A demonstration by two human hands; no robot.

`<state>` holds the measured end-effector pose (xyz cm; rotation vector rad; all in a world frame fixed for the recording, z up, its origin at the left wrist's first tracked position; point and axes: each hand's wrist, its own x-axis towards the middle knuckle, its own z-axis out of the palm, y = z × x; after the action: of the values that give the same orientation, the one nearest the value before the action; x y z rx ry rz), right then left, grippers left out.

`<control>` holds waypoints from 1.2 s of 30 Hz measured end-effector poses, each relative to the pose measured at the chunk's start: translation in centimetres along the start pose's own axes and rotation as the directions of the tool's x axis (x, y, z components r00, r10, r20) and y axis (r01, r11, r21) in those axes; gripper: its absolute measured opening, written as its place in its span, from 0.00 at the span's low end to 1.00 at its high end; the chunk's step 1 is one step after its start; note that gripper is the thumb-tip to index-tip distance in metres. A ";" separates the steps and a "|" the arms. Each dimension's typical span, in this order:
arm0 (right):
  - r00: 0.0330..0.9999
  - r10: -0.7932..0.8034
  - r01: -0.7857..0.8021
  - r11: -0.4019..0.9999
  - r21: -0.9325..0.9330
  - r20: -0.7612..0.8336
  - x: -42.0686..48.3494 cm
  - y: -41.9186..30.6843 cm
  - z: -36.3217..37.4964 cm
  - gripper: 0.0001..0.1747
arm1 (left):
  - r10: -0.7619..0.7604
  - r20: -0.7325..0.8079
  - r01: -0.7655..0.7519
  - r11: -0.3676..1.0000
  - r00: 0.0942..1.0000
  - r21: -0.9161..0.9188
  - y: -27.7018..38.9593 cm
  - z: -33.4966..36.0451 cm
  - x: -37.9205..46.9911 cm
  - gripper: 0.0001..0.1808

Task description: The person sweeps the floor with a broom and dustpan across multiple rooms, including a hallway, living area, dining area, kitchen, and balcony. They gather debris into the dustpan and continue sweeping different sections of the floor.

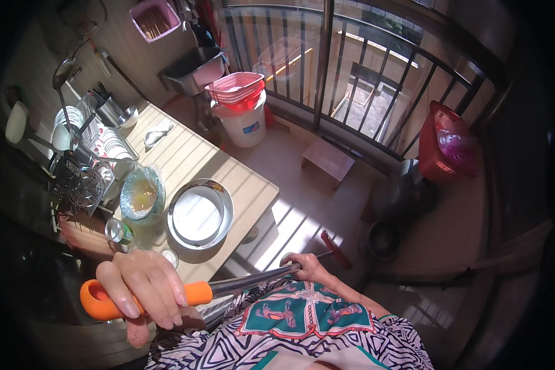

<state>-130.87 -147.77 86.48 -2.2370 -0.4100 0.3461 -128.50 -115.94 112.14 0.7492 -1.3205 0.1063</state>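
Note:
A broom runs across the front of my body, its metal shaft [254, 278] sloping from lower left to upper right. My left hand [141, 289] is closed around the orange plastic handle [199, 293] at the near end. Farther along, my right hand [307, 267] grips the shaft. Beyond that hand, the red bristled head [335, 250] is over the floor, partly in shade; whether it touches is unclear. Left of the shaft stands a pale countertop [240, 185] bearing nested white bowls [199, 215], a bag-lined container [142, 193] with yellowish liquid, and a glass jar [116, 230].
Plates in a dish rack [115, 143] and a cloth [158, 135] are on the counter. A white bucket [243, 122] topped with red baskets [236, 88] stands by a steel sink [194, 69]. A low stool [328, 158] sits near the railing. At right is a red basket [437, 152].

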 end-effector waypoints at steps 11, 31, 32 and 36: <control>0.982 -0.169 0.168 0.986 0.021 0.085 21.6 1.6 -15.7 0.10 | 0.039 -0.107 -0.031 0.997 0.993 0.071 -9.6 -12.9 13.5 0.16; 0.717 -0.686 0.685 0.726 0.057 0.119 68.7 18.4 -48.2 0.09 | 0.146 -0.804 0.501 0.714 0.577 0.489 -49.7 -26.1 37.0 0.10; 0.742 -0.664 0.669 0.742 -0.044 0.096 70.3 20.2 -49.3 0.09 | -0.002 -0.812 0.647 0.606 0.583 0.463 -52.6 -27.9 37.9 0.11; 0.888 -0.436 0.446 0.894 -0.047 0.148 73.6 28.0 -54.9 0.10 | -0.431 -0.694 0.815 0.367 0.576 0.449 -65.2 -33.9 40.3 0.11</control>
<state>-38.31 -172.76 91.29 -2.1229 -1.0014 0.2385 -57.93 -160.70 118.29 1.8183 -0.3430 0.1731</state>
